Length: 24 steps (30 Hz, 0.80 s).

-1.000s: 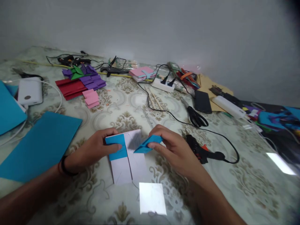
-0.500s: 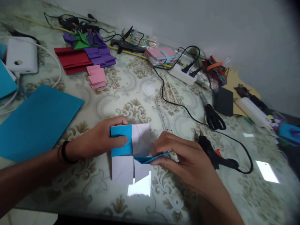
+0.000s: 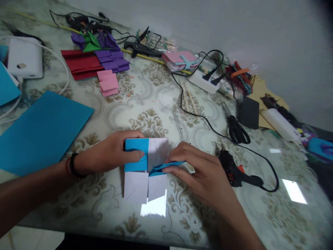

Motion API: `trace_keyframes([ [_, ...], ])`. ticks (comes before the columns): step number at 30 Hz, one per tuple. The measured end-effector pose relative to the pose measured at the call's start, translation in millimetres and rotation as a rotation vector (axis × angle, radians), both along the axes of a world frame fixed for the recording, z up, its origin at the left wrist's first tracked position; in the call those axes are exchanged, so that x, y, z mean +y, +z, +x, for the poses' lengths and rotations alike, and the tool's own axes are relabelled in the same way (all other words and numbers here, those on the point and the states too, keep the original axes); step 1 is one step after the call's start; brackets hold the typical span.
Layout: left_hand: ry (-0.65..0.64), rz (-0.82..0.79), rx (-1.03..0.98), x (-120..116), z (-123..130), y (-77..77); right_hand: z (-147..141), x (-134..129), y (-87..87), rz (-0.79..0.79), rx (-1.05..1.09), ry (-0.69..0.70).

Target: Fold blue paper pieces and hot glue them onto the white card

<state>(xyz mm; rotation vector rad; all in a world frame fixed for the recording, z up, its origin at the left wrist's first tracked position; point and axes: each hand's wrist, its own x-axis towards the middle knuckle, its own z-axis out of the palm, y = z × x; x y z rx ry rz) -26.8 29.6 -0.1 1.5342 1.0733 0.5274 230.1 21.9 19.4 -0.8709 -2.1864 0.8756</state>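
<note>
A square folded paper piece (image 3: 136,187), white with a blue upper-left quarter, is over the patterned table near its front edge. My left hand (image 3: 117,151) grips its upper left, thumb on the blue part and fingers behind. A slit runs between the two lower white parts. My right hand (image 3: 194,166) pinches a folded blue flap (image 3: 158,169) at the piece's right side, between thumb and bent fingers. The flap stands out edge-on above the lower right white part.
A blue sheet (image 3: 47,130) lies at the left, with a white device (image 3: 25,57) behind it. Folded red paper (image 3: 82,64) is at the back. A black glue gun (image 3: 231,170), scissors (image 3: 238,130), a power strip (image 3: 204,81) and a cable are at the right.
My right hand has moved slightly up and left with the blue flap, showing more of the lower right white part. The left hand and paper have shifted slightly right.
</note>
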Motion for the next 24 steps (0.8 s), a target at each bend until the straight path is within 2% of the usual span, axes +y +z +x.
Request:
trace_keyframes([
  [7,-0.011,-0.04,-0.003,-1.9,0.0,-0.7,0.5,1.9,-2.0,0.011,0.0,-0.016],
  [24,-0.062,0.005,0.062,-0.3,3.2,2.6,-0.4,0.5,-2.1,0.043,-0.003,-0.04],
])
